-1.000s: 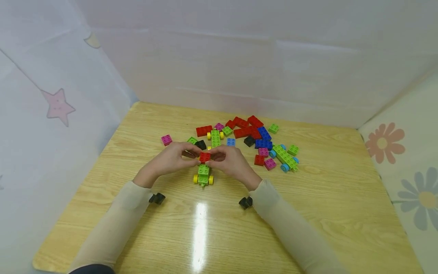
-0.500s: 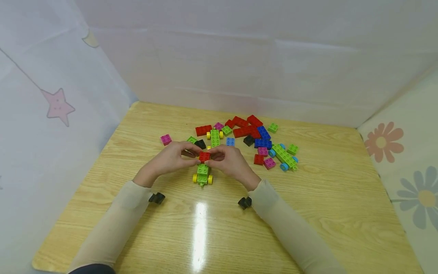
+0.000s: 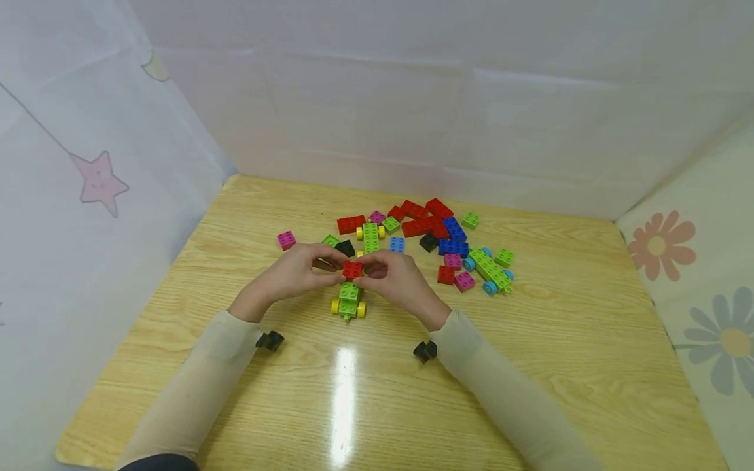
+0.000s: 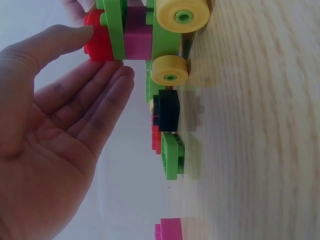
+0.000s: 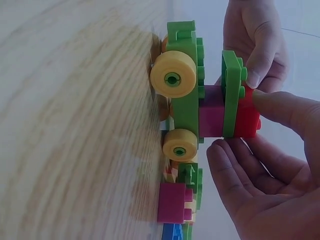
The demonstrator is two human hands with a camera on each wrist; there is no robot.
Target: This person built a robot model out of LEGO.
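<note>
A red toy building brick [image 3: 352, 271] tops a stack on a green wheeled base [image 5: 185, 112] with yellow wheels. Under it, the right wrist view shows a thin green plate [image 5: 231, 95], then a magenta brick [image 5: 211, 112] seated on the base. From one side my left hand [image 3: 297, 271] pinches the red brick between thumb and fingers. My right hand [image 3: 394, 278] grips the same brick from the opposite side, its thumb on the near face. In the head view the plate's free studs stick out toward me, and the hands hide part of the base.
Behind the hands stands another yellow-wheeled green base [image 3: 370, 237]. Loose red bricks [image 3: 418, 226], blue bricks [image 3: 453, 247] and a black brick [image 3: 429, 242] lie at the back right. A blue-wheeled green base [image 3: 490, 269] sits further right, and a pink brick [image 3: 286, 240] at the left.
</note>
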